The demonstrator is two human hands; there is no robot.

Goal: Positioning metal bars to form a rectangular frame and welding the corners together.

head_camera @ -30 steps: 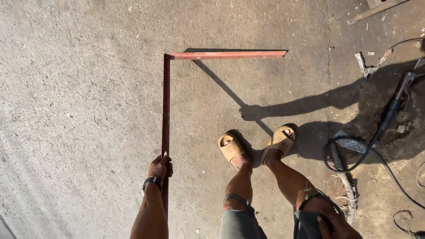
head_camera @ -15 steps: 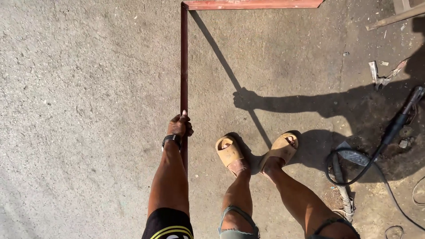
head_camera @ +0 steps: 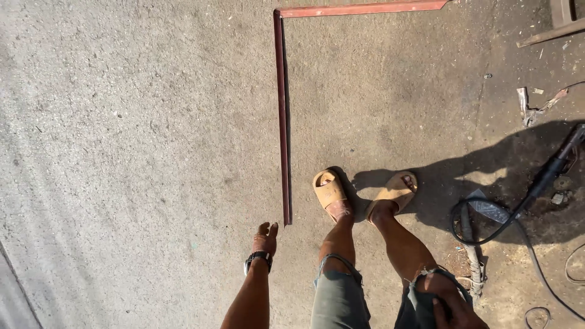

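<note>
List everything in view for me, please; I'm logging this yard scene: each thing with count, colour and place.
angle-iron frame: one, rusty red, L-shaped, lying flat on the ground, centre to top.
concrete ground: one, grey.
black cable: one, looped, right side.
metal scraps: a few, rusty, upper right.
sandals: two, tan, on the feet.
wristwatch: one, black, left wrist.
left hand: open, just off the frame's near end.
right hand: on the shorts, bottom right.
</note>
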